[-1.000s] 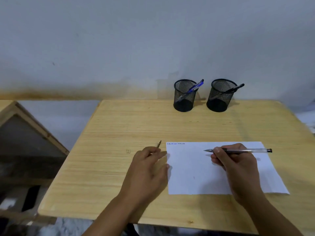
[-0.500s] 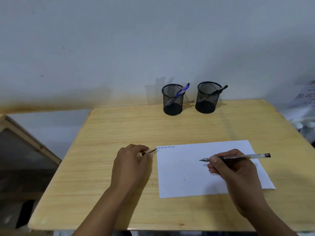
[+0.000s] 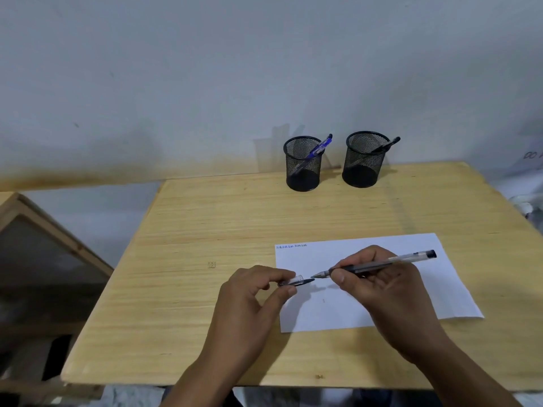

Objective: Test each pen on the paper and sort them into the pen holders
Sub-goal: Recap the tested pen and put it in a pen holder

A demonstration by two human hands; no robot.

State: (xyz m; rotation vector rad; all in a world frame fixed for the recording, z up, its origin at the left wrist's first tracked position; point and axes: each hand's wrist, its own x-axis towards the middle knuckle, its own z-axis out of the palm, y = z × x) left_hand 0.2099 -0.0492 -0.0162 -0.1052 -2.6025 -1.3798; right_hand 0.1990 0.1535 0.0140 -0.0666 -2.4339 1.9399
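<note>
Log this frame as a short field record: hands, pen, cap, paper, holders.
left hand: pinching clear pen cap
right hand: gripping uncapped pen, tip toward cap
paper: flat on table, small writing at top left corner
left holder: one blue pen
right holder: one black pen

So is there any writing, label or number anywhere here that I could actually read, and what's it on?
Nothing reads clearly.
Blue handwriting at the top left corner of the paper: too small to read.
Small faint mark on the wooden table: illegible.
Dark marks on a white thing at the right edge: cut off, possibly "00", uncertain.
Pen in the right hand: a small blue mark near its cap end, unreadable.
</note>
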